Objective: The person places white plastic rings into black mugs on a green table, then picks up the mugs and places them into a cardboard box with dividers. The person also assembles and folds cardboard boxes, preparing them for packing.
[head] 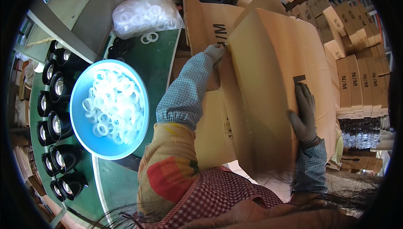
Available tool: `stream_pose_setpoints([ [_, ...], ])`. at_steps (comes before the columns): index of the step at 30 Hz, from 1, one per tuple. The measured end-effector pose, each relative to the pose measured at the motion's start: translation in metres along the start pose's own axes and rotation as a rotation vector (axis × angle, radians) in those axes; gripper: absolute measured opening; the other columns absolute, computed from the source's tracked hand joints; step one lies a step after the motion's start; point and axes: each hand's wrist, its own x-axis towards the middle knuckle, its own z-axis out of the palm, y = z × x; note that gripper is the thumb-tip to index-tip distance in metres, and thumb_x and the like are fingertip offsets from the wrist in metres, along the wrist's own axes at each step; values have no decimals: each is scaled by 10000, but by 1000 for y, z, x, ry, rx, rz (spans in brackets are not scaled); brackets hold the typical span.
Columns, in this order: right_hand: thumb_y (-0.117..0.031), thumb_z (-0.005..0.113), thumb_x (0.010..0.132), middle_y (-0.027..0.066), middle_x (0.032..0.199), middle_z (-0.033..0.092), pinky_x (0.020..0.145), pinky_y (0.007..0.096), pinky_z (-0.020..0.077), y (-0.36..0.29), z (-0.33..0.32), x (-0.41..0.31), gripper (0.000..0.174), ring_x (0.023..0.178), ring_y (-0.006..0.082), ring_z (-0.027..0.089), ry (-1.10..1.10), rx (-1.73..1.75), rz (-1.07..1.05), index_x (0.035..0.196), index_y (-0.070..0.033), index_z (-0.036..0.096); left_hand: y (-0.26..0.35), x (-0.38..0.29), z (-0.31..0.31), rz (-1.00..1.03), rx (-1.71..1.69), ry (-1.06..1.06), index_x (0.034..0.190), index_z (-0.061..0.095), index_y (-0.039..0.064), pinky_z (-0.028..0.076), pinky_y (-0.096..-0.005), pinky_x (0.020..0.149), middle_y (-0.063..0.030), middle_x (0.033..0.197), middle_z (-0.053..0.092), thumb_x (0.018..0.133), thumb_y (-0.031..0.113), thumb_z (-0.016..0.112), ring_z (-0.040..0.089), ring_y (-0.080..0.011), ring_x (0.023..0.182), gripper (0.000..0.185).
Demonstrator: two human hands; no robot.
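Observation:
A large cardboard box (315, 55) lies right in front of me with its flaps (261, 103) folded out. My right hand (304, 115), in a grey glove, rests flat on its outer face beside a printed black mark, fingers slightly spread. My left hand (215, 53), gloved too, has curled fingers at the inner edge of a flap, by another cardboard panel (217, 18) with printed letters. Something small and dark shows at its fingertips; what it is, I cannot tell. Below my left sleeve is a further cardboard panel (214, 128).
Left on a green workbench (154, 58) stands a blue basin (78, 118) of translucent rings. Beyond it are rows of black lamp-like housings (58, 123). A plastic bag of rings (146, 14) and two loose rings (149, 37) lie farther back. Stacked cartons (362, 81) rise at the right.

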Motion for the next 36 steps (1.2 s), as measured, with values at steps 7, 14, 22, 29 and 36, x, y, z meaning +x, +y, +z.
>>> stream_pose_setpoints([
  [7,-304,662,854,237,1516,434,1160,513,289,-11,0,3,718,1390,429,393,6,-19,7,1464,15,459,-27,10,7,-67,-172,-154,1187,572,124,323,-309,394,-40,617,509,1010,270,562,457,-151,456,230],
  [14,-288,665,857,248,1510,433,1154,516,298,-9,0,9,712,1389,438,385,15,-26,-45,1467,12,456,-66,-4,30,-85,-200,-60,1243,538,107,357,-318,378,-36,615,512,1045,296,512,443,-142,427,275],
  [22,-346,674,890,209,1533,426,1167,491,287,20,2,-1,690,1411,411,373,57,-7,-35,1475,-41,472,-104,-119,109,-83,-231,-99,1131,535,41,332,-313,366,-57,635,533,1004,238,543,407,-128,393,235],
  [29,-502,606,918,168,1551,421,1185,469,265,51,15,-2,721,1435,345,371,138,-103,-65,1479,-67,477,-157,-179,166,-189,-340,-149,1056,515,78,321,-306,375,-59,636,503,974,235,582,412,-140,412,189],
  [36,-532,541,947,184,1557,407,1218,412,228,55,6,-7,729,1469,323,332,96,-37,0,1474,-33,471,-219,-271,238,-196,-213,-215,1049,521,53,352,-307,372,-60,658,545,992,266,572,434,-145,412,227],
])
